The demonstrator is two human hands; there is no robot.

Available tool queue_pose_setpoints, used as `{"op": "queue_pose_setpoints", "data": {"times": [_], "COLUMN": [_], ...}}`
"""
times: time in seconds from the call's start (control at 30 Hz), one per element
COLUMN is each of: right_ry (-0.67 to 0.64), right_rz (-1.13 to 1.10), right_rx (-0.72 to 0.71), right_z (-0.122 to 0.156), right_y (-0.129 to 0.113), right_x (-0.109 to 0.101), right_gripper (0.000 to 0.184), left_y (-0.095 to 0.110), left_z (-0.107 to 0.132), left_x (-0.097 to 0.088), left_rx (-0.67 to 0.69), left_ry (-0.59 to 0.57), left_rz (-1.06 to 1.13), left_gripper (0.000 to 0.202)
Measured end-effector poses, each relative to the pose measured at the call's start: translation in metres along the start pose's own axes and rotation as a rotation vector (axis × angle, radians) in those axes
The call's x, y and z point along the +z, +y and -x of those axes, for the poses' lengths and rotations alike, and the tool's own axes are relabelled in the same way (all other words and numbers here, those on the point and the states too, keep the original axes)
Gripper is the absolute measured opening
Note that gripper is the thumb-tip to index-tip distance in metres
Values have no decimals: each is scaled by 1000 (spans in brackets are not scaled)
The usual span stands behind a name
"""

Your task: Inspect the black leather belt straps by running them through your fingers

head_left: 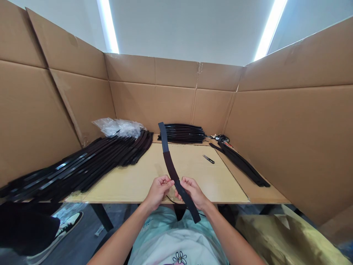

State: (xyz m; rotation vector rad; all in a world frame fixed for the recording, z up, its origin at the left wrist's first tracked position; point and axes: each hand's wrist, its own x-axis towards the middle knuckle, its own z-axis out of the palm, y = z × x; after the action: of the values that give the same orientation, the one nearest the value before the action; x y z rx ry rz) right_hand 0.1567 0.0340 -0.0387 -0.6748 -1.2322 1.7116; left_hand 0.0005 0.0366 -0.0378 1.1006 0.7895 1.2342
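gripping a black, perhaps rubber strip (171, 171) in both closed hands (158, 191), a clear plastic bag (118, 127) behind stacked strips (82, 165)

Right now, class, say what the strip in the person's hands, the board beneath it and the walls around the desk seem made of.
The strip looks like matte black rubber or foam: it bends where the left hand and right hand grip it, though the exact material is unclear. The board is pale and smooth, perhaps cardboard or laminate. The walls look like matte brown corrugated cardboard, with creased folds.
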Motion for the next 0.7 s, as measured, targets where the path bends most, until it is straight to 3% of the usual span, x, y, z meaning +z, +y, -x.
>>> {"op": "queue_pose_setpoints", "data": {"times": [0.4, 0.53, 0.7], "right_ry": [50, 50, -5], "right_rz": [-26, -40, 53], "right_rx": [-37, -23, -26], "right_z": [-3, -5, -4], "right_y": [2, 5, 8], "right_x": [-3, -4, -5], "right_gripper": [36, 42, 31], "left_y": [1, 1, -3], "left_z": [2, 0, -1], "left_x": [7, 5, 0], "left_rx": [110, 94, 96], "left_ry": [134, 81, 56], "left_rz": [-87, -47, -69], "left_gripper": [44, 36, 33]}}
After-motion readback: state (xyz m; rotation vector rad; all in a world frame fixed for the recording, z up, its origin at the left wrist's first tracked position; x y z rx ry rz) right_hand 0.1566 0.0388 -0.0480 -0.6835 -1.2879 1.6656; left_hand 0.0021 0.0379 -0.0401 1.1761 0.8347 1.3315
